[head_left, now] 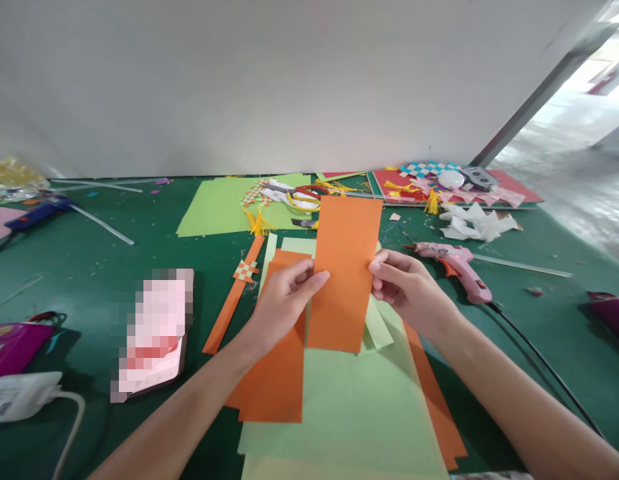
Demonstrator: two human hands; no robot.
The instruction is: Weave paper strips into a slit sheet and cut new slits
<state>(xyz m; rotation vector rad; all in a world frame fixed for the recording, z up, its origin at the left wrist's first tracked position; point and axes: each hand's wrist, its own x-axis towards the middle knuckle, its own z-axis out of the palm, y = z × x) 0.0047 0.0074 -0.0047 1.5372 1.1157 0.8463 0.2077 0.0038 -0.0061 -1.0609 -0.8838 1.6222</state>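
Note:
An orange paper rectangle (345,280) is held upright between my two hands. My left hand (289,293) pinches its left edge, thumb on the front face. On the opposite edge, my right hand (402,280) grips it between thumb and fingers. Below lie pale green sheets (364,407), with more orange paper (277,380) on the left and an orange strip (434,407) on the right. A woven orange and green strip (230,313) rests left of my left hand.
A pink glue gun (462,267) with a black cable lies right, a phone (157,333) left. Scissors (304,197) and bright green paper (204,207) sit behind. A blue glue gun (39,217) is far left; a white charger (24,397) is near the left edge.

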